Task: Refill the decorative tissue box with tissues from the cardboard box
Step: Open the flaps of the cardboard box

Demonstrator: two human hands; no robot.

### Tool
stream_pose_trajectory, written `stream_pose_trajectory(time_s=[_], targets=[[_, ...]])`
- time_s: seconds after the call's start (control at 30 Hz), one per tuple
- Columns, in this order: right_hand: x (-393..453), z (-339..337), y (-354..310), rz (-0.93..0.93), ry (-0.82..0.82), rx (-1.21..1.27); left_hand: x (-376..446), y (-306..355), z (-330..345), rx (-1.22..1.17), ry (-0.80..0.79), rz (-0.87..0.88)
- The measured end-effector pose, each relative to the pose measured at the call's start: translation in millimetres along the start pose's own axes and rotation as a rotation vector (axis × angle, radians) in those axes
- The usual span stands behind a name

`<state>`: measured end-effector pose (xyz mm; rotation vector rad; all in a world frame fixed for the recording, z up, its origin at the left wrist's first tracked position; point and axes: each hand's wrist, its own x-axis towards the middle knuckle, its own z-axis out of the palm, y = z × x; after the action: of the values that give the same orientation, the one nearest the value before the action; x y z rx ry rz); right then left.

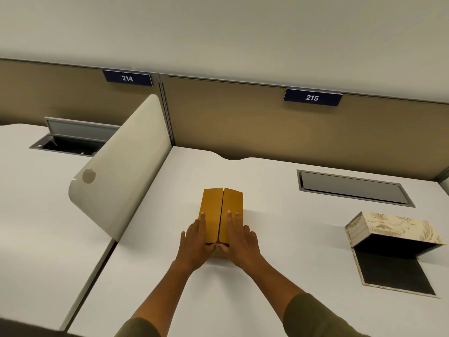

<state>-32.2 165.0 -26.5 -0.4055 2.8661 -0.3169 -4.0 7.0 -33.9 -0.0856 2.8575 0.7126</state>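
A yellow-brown cardboard box (221, 207) lies on the white desk (279, 239) in front of me, its two top flaps closed along a middle seam. My left hand (195, 242) rests flat on the left flap, and my right hand (239, 239) lies on the right flap. Both thumbs curl at the box's near end. To the right stands the decorative tissue box (393, 229), cream with a gold pattern. It is open, with a dark inside and its flap flat on the desk. No tissues are visible.
A grey cable hatch (352, 188) is set into the desk behind the decorative box. A cream divider panel (121, 166) separates this desk from the left one, which has an open hatch (70, 139). A tan partition with signs 214 and 215 runs along the back.
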Motion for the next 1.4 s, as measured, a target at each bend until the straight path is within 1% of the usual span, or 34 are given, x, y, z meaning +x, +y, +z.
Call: stream_pose_trajectory(time_s=[0.13,0.2,0.3,0.33,0.4,0.53,0.63,0.8,0.93,1.0,1.1,1.17,1.27,1.33,1.4], targets=[[3,1,6,-0.042,0.01,0.009,0,3,5,-0.01,0.013,-0.012],[1,-1,8,-0.067,0.022,0.048,-2,3,4,-0.061,0.026,0.007],[-4,-7,14,-0.086,0.048,0.171,-6,5,-3,-0.264,0.083,0.058],[-6,-8,17,-0.092,0.057,0.21,-8,4,-5,-0.336,0.102,0.05],[-10,-12,27,-0.115,0.077,0.267,-10,3,-9,-0.417,0.142,-0.021],[-15,-17,53,-0.138,0.099,0.297,-13,-1,-15,-0.475,0.279,-0.167],[-17,-18,74,-0.146,0.132,0.213,-14,-4,-19,-0.382,0.367,-0.223],[-18,-14,103,-0.185,0.154,0.143,-11,-3,-26,-0.138,0.372,-0.287],[-16,-10,116,-0.164,0.149,0.075,-6,-5,-25,0.307,0.427,-0.286],[-12,-9,120,-0.163,0.14,0.028,-4,-1,-26,0.441,0.408,-0.283],[-4,-10,122,-0.16,0.114,-0.037,2,1,-27,0.514,0.267,-0.2],[3,-15,118,-0.161,0.079,-0.055,8,2,-28,0.466,0.173,-0.13],[17,-22,103,-0.164,0.012,-0.028,19,-3,-28,0.368,0.087,-0.051],[24,-24,92,-0.157,-0.033,-0.007,25,-4,-29,0.373,0.031,-0.035],[32,-23,78,-0.123,-0.056,0.023,31,-6,-30,0.345,-0.011,-0.058]])
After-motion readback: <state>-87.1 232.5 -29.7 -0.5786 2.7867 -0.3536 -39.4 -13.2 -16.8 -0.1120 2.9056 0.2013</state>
